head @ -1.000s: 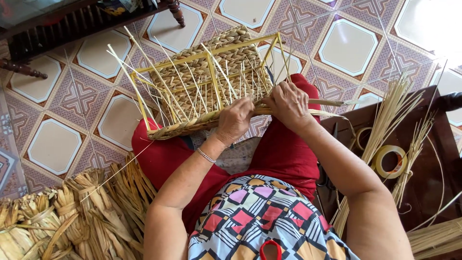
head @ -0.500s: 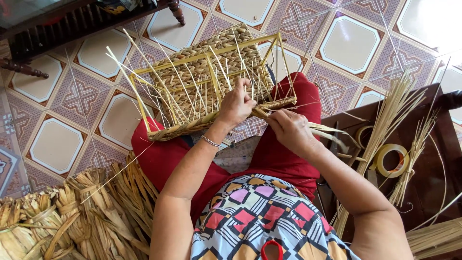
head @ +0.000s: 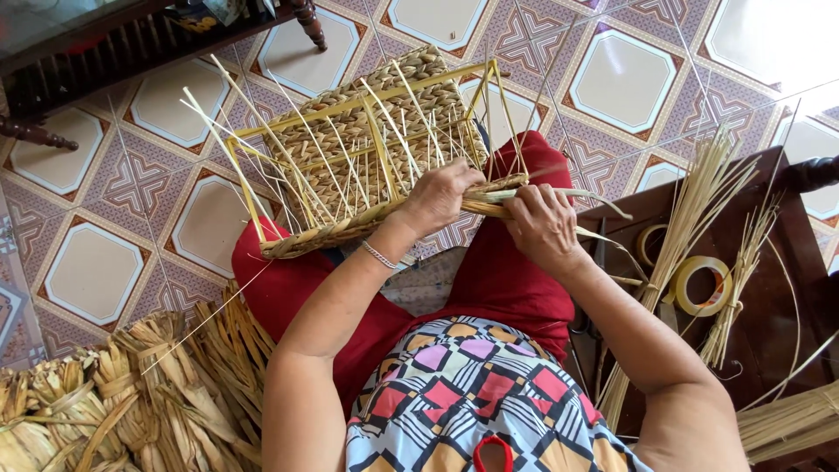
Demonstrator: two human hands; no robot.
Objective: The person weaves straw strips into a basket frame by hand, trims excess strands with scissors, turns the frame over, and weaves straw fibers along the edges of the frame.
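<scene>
A half-woven straw basket on a yellow frame rests tilted on my red-trousered lap, with many thin upright stakes sticking out. My left hand grips the basket's near rim, fingers curled over the woven edge. My right hand pinches a flat straw strand right beside the rim, its loose end trailing off to the right. The two hands are almost touching.
Bundles of dried straw lie on the tiled floor at lower left. A dark wooden stool at right carries reed bundles and two tape rolls. Dark furniture stands at top left.
My right hand pulled away from the rim down to the right, then came back up to it with the strand. My left hand stayed on the rim.
</scene>
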